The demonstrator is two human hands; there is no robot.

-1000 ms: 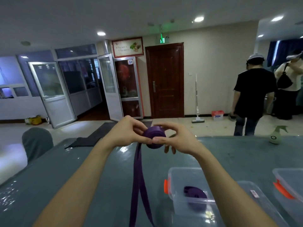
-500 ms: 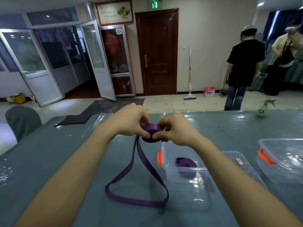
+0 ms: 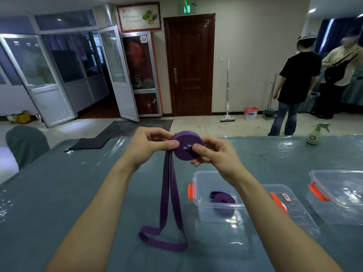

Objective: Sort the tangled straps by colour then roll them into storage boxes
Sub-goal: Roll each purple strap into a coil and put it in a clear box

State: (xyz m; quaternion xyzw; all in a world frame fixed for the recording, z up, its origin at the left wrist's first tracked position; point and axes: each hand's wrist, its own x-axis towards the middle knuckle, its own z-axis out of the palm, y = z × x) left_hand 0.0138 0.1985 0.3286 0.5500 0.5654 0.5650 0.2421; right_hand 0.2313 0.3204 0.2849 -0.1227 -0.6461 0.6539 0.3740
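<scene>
At a grey-green worktop (image 3: 78, 193), a person holds a half-coiled purple strap (image 3: 187, 147) in the air between both hands. The thumb and fingers of the left hand (image 3: 149, 146) are clamped on one side of the coil, and those of the right hand (image 3: 214, 154) pinch the other. Its loose tail (image 3: 169, 193) hangs down and loops on the worktop, just beside a clear storage box (image 3: 200, 181) holding another rolled strap (image 3: 222, 201).

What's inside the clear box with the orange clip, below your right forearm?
One rolled purple strap lies inside the clear box. The right forearm covers the box's right side, so anything there cannot be seen.
</scene>
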